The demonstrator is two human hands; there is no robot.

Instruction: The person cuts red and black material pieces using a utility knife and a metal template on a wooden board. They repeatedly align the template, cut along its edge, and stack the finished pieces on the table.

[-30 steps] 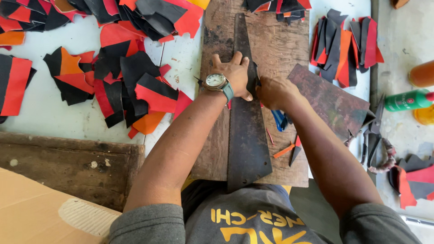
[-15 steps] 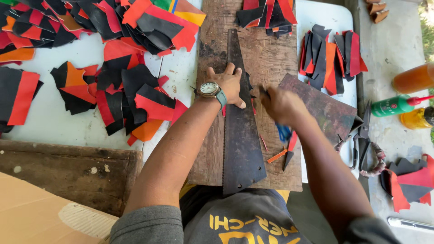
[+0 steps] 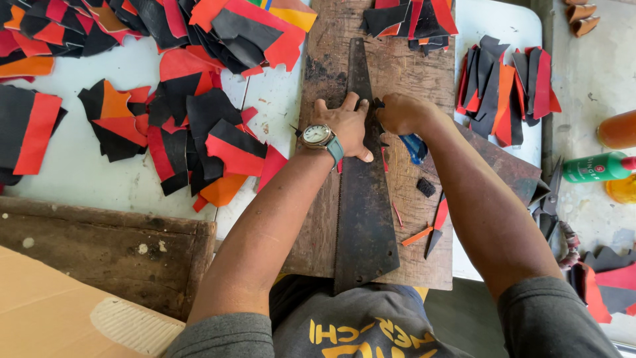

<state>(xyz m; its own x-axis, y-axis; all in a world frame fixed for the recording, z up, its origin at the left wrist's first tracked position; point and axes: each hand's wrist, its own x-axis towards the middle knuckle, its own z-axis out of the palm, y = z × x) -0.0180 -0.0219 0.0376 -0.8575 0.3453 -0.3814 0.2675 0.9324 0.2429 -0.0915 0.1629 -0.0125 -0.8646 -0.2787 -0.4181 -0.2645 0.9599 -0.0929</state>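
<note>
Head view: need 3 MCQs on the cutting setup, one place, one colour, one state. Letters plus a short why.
1. Where does the left hand rest?
A. flat on the saw blade
B. on the cardboard
C. on the green bottle

2. What colour is the handle of the tool in the right hand?
A. yellow
B. blue
C. white

3. How does the saw blade lie?
A. propped upright
B. hanging off the table
C. flat along the wooden board

Key:
1 A: the palm and spread fingers press on the dark blade, the wristwatch just behind them.
2 B: a blue handle sticks out below the closed fist.
3 C: the blade runs lengthwise down the board, its narrow tip pointing away from the person.
</note>
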